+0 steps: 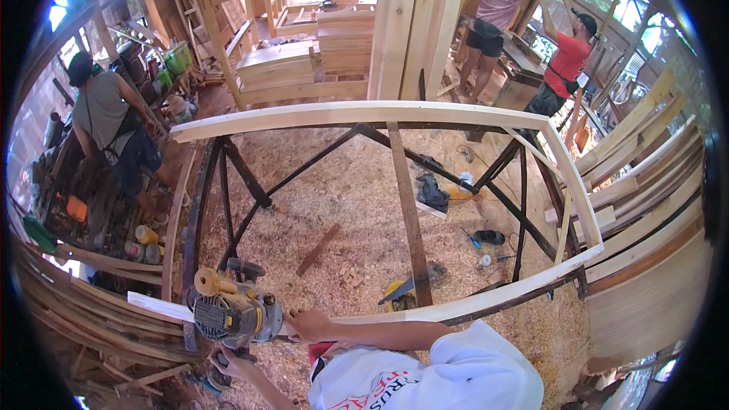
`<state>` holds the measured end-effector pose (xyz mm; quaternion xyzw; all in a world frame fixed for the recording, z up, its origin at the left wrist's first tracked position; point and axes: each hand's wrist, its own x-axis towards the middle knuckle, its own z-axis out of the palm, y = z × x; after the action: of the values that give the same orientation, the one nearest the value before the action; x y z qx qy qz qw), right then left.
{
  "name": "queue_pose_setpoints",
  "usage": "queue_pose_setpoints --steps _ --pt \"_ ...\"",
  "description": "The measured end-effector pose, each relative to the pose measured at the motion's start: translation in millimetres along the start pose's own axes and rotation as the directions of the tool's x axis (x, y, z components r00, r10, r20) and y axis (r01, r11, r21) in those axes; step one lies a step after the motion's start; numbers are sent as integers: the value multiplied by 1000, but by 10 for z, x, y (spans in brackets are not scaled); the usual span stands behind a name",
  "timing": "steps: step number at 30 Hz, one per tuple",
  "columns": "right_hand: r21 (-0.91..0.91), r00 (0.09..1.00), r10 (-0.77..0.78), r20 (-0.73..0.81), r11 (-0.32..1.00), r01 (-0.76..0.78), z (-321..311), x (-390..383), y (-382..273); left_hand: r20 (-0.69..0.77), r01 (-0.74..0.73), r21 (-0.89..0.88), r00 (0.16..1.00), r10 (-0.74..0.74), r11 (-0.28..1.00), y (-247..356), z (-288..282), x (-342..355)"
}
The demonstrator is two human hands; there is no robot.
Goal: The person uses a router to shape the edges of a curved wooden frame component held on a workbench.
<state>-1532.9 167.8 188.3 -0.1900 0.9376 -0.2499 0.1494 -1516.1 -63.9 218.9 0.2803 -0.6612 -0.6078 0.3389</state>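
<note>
One pwr tool just beyond L hand (curled on it), left of R hand (grip unclear).

Can't see the underside of the dusty yellow-and-black power tool, and it's hiding some of the left hand's fingers, so no clue how they're wrapped. Same deal with the right hand's fingertips. The left forearm and white printed T-shirt run off the bottom edge. That crumpled black thing on the floor? Too murky to tell, tbh.
</note>
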Motion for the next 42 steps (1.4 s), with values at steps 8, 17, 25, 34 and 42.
queue_pose_setpoints --steps 8,17,25,34,42 --pt "36 998 2 61 999 -5 -113 -17 -43 -49 52 -31 997 -53 998 11 15 -31" --pt "48 1000 -11 5 999 11 -25 0 6 -94 100 -6 991 -100 995 150 92 -90" --pt "49 1000 -5 24 999 4 7 15 17 -74 111 -78 990 -116 991 180 113 -112" --pt "42 998 -30 57 999 28 -31 14 11 -84 125 -104 987 -134 987 249 122 -125" --pt "47 998 -12 62 999 9 23 28 40 -38 46 -95 998 -50 994 197 111 -115"
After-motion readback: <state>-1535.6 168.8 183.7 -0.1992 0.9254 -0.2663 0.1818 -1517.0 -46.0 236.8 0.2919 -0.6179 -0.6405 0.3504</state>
